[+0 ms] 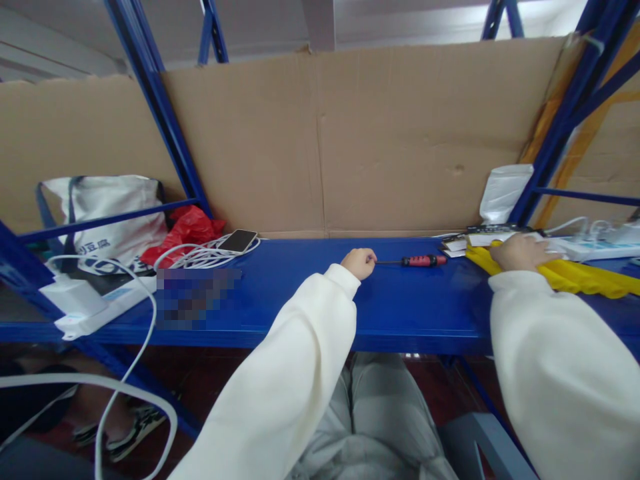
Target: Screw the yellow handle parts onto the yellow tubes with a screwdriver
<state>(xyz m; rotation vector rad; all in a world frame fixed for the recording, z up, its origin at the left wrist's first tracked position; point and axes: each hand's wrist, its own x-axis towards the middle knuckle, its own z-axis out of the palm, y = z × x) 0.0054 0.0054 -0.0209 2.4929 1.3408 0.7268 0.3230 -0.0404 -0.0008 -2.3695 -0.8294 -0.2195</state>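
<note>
My left hand is closed over the blue shelf top, its fingers curled at the tip end of a screwdriver. The red and black handle points right, and the dark shaft runs into my fingers. Farther right, my right hand rests spread on a crumpled yellow plastic bag; its fingertips are partly hidden. Just behind that hand lie small boxes and papers.
On the left are a phone, coiled white cable, red plastic bag, cloth tote and power strip. A cardboard sheet stands behind. Another power strip lies at right. A person's shoe shows lower left.
</note>
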